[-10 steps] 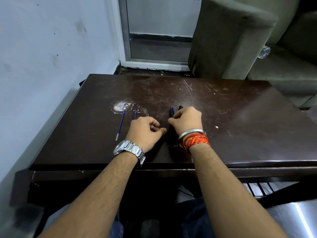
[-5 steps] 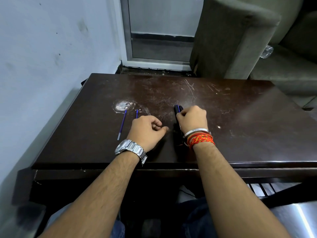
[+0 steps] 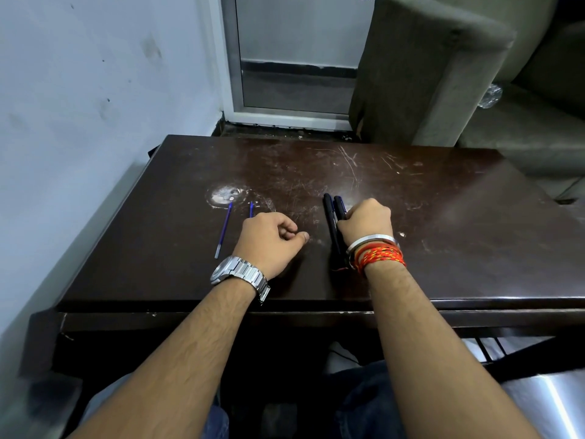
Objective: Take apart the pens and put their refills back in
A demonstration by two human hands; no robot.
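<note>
Two dark pens [image 3: 334, 217] lie side by side on the dark brown table [image 3: 443, 217], running from front to back. My right hand [image 3: 365, 224] rests over their right side with its fingers curled onto them. A thin blue refill [image 3: 223, 229] lies loose on the table at the left. A second blue refill [image 3: 251, 209] shows only its far tip beside my left hand [image 3: 269, 240]; the rest of it is hidden under that hand. My left hand is a loose fist on the table, and whether it grips that refill I cannot tell.
A white wall runs along the table's left edge. A grey-green sofa [image 3: 427, 74] stands past the far right corner and a glass door [image 3: 297, 58] behind the table. A pale round stain [image 3: 226, 194] marks the table near the refills.
My right hand has slid to the right and a little back with the pens, so more of both pens shows. My hands have drawn apart. The left hand has hardly moved.
</note>
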